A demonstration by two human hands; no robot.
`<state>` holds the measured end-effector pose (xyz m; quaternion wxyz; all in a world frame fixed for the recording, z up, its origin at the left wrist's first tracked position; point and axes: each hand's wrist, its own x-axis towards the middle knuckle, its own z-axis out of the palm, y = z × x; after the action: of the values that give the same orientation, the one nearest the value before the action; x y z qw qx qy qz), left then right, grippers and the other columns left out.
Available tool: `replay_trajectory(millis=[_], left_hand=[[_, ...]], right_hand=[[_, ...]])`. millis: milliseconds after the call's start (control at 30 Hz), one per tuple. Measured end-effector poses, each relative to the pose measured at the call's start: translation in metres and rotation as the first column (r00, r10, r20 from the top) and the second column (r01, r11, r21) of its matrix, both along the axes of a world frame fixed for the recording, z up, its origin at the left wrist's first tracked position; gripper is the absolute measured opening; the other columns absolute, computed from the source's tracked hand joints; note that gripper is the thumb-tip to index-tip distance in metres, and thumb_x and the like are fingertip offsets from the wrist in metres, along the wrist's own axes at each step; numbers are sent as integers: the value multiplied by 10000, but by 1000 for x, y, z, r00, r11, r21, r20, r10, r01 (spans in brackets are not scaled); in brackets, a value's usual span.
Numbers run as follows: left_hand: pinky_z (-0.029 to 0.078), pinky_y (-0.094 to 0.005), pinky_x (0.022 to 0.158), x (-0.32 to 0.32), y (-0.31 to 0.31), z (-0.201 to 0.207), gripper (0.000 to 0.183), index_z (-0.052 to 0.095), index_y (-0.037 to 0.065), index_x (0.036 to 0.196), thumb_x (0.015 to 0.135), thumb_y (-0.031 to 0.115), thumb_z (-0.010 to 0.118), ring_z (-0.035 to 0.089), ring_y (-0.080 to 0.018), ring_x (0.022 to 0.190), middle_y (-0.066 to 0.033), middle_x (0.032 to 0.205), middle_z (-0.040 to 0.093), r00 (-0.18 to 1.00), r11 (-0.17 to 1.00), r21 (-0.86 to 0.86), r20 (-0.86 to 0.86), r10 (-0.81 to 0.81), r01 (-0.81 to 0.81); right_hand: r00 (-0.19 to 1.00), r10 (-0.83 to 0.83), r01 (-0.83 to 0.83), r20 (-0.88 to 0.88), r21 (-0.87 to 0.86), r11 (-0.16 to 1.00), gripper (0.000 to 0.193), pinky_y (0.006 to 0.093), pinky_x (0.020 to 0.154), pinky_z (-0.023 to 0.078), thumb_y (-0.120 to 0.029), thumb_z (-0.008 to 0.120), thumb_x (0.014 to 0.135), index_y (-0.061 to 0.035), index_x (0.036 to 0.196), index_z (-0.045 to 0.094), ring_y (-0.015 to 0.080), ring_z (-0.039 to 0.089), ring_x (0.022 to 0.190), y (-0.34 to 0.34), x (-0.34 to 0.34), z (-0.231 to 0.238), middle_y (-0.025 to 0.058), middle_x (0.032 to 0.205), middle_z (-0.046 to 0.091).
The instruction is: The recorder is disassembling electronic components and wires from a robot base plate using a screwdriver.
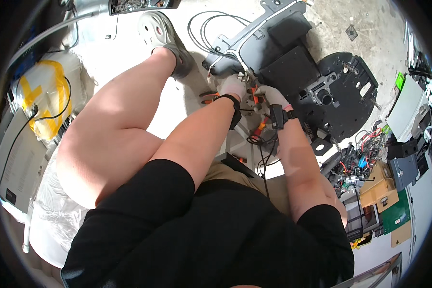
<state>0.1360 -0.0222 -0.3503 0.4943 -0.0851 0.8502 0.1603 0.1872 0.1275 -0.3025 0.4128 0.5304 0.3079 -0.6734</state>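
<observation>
My left hand [233, 87], in a pale glove, is closed at the lower end of a cable bundle [238, 56] on a dark grey panel [269, 42]. Its fingertips are small in view and seem to pinch the cable's end. Beside it my right hand [273, 97], gloved too, grips orange-handled pliers [256, 95]; their jaws are hard to make out. Another orange-and-black-handled tool [210, 98] lies just left of my left hand. Below my right hand is a red-and-yellow screwdriver [260, 128].
A round black base plate [346, 98] with springs lies right of the panel. Black cable loops [204, 31] rest at its upper left. Tangled wires [365, 153] and cardboard boxes [380, 185] fill the right side. A yellow-taped package [50, 91] stands at left, near my leg.
</observation>
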Motion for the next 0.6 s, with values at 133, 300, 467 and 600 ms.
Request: replay_trajectory(millis=[133,300,467,600], left_hand=[[482,-458,846,5,-8,-17,306,631,58,1034,860,286,525,608,-382,989,-211,1028,650,1000,1000,3,-27,-4,5],[486,-453,840,-4,9,6,298,630,61,1034,867,283,524,606,-374,999,-210,1040,647,1000,1000,-8,23,3,-3],[490,-453,836,-3,4,3,303,627,53,1036,872,286,524,604,-367,1010,-203,1052,645,999,1000,-7,30,30,-29],[491,-450,838,-2,9,-3,312,632,61,1039,880,300,512,607,-367,1011,-185,1062,649,999,999,10,28,32,-32]], right_hand=[[976,211,-217,61,106,970,204,301,435,471,-191,589,841,7,811,630,182,556,501,2,-14,8,104,733,614],[854,432,-344,-291,307,887,246,312,448,456,-215,601,846,25,877,642,191,577,522,13,12,-15,106,739,614],[908,414,-390,-56,243,888,225,326,477,464,-174,587,866,17,965,652,203,601,558,-6,-24,15,104,801,634],[765,569,-430,-301,419,800,234,312,472,452,-203,604,862,20,930,631,193,599,596,9,8,-27,86,819,628]])
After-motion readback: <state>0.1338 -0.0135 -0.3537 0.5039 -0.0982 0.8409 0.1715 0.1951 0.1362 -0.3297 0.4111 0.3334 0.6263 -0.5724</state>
